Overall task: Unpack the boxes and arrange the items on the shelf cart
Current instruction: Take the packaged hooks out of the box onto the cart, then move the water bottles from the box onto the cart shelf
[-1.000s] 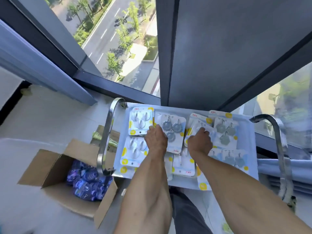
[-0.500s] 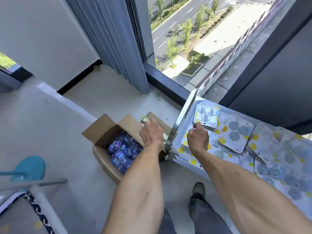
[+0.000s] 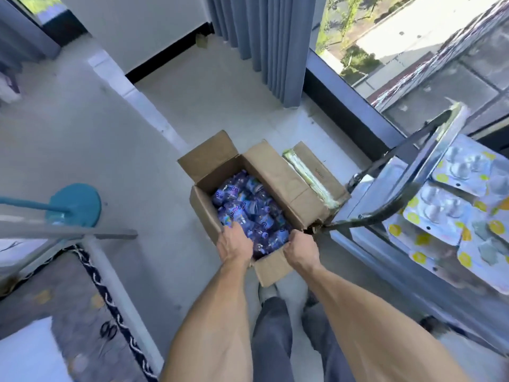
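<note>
Filling an open cardboard box (image 3: 278,186) on the floor, a heap of small purple-and-blue packets (image 3: 249,213) lies loose and jumbled, glossy in the light. They look like soft, light film pouches, so the likely feel is slippery and yielding; a handful would probably slide apart unless gathered from underneath or pinched at a sealed edge. Both hands reach into the near end of the box. The left hand (image 3: 235,245) lies knuckles-up on the packets with its fingers hidden below, so whether they are spread or closed cannot be told. The right hand (image 3: 301,248) sits at the near right corner, fingers curled downward at the box rim or the packets; which one it holds is unclear. The box itself seems thin and a little crushed, its flaps splayed outward, better lifted from the base than by a flap. Just beside it on the right stands the shelf cart (image 3: 407,172), its top tray already covered with clear blister cards (image 3: 440,205) dotted yellow. A second box (image 3: 316,175) lies between the two. A teal stool (image 3: 74,205) stands well apart on the left.
</note>
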A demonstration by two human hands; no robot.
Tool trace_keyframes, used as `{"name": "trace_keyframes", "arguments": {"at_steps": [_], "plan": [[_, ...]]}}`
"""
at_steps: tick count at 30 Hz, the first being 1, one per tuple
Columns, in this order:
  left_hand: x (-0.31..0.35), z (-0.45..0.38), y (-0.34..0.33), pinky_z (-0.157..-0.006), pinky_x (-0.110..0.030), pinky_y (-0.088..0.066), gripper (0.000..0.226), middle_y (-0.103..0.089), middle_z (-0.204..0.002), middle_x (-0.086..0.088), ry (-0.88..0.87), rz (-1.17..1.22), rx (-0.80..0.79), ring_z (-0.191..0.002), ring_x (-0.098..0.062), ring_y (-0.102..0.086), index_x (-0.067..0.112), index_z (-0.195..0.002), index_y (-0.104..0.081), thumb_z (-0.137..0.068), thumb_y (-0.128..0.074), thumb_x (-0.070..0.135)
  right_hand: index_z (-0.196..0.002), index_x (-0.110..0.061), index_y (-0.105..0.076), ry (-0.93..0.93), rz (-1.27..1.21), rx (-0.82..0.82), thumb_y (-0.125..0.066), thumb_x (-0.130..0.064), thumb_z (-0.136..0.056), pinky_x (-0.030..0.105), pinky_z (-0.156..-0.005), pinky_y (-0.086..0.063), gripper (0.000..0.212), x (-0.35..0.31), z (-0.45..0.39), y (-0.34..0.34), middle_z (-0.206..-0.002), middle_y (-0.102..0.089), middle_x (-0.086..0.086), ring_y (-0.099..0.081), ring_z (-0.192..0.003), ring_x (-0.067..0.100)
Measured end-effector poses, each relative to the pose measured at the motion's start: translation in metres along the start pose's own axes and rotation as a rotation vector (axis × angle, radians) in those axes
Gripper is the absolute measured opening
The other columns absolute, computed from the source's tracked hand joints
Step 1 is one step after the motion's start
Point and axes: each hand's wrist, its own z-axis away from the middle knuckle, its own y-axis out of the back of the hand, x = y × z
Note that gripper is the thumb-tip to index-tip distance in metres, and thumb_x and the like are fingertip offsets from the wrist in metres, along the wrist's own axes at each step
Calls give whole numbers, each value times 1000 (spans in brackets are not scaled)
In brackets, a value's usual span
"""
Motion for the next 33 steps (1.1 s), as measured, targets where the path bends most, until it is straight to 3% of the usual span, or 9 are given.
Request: {"name": "trace_keyframes", "arguments": {"at_steps": [4,15,18,21,23,27,33], "plan": [[-12,-62,-65,-87,-39,-47,35,-56,-121,-14,-1,-10,-59,-111,-32,-58,12,-120,-52,-85,-51,12,-112,-8,-62,4,31,-86,-49,-20,-91,30,-83,-47,28,3,-68,-63,-115,-66,14,-62,-107,30],[-9,-243,-263,-90,-40,-45,35,-46,-128,-20,-43,-18,-150,-112,-36,-53,9,-124,-50,-90,-61,12,-122,-3,-48,-1,177,-265,-48,-12,-92,39,-94,-44,31,50,-273,-194,-126,-52,21,-54,-117,38],[-11,-270,-293,-90,-41,-46,34,-44,-128,-20,3,-3,-147,-112,-36,-52,9,-124,-49,-91,-58,7,-129,-6,-43,23,201,-203,-48,-12,-92,39,-90,-45,38,54,-307,-221,-125,-52,21,-56,-113,39],[-19,-296,-313,-89,-41,-45,34,-41,-132,-22,-9,-129,-93,-116,-36,-48,7,-127,-47,-93,-49,-1,-144,-15,-30,87,139,-32,-52,-13,-91,42,-84,-46,57,46,-335,-238,-125,-50,20,-60,-104,41],[-25,-312,-321,-97,-42,-42,38,-34,-141,-24,-131,-321,-53,-128,-37,-39,11,-128,-48,-92,-51,0,-150,-22,-23,148,79,40,-54,-14,-92,43,-81,-45,66,42,-347,-245,-127,-51,18,-59,-102,41],[-34,-348,-325,-109,-45,-31,46,-17,-156,-22,-329,-595,-74,-144,-38,-17,21,-127,-54,-85,-65,8,-154,-31,-13,213,16,4,-58,-24,-95,48,-89,-48,75,35,-364,-258,-137,-48,15,-57,-109,40],[-22,-379,-334,-117,-50,-14,60,3,-160,-28,-344,-728,-142,-148,-45,4,25,-137,-46,-82,-66,14,-145,-32,-29,177,-94,50,-58,-22,-92,46,-85,-49,61,32,-379,-273,-122,-57,15,-59,-99,40]]}}
